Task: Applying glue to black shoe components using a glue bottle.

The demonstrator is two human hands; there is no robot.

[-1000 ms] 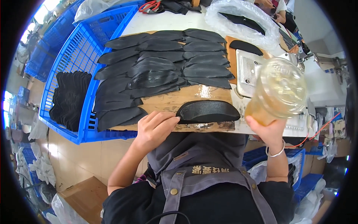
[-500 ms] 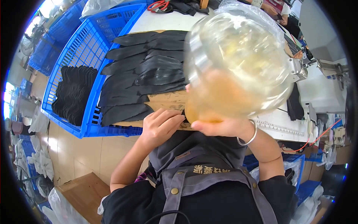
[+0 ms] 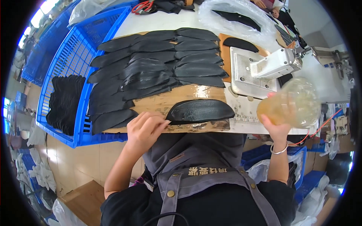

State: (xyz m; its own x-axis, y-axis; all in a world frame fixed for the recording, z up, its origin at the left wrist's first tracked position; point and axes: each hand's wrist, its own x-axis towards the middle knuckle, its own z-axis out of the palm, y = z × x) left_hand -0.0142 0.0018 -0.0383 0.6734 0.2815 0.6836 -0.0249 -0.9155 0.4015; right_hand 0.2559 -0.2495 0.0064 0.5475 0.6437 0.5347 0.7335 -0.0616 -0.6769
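A black curved piece (image 3: 201, 112) with a shiny wet-looking face lies on the brown cardboard (image 3: 181, 96) at the table's near edge. My left hand (image 3: 145, 130) pinches its left tip between thumb and fingers. Off to the right, beside the sewing machine, my right hand (image 3: 277, 126) is wrapped around a clear plastic bottle (image 3: 301, 101) with amber contents, tilted and slightly blurred. Overlapping rows of similar black pieces (image 3: 151, 75) cover the cardboard's far and left parts, several of them glossy.
A white sewing machine (image 3: 271, 66) stands at the right of the table. At the left, a blue basket (image 3: 85, 132) holds a stack of black wavy pieces (image 3: 64, 107). A clear plastic bag (image 3: 211, 26) and red-handled scissors (image 3: 142, 7) lie at the back. Another person's hand (image 3: 276, 12) shows far right.
My right hand has carried the bottle away from above the cardboard, rightward, uncovering the shiny black piece and the machine. My left hand stays at the piece's left tip.
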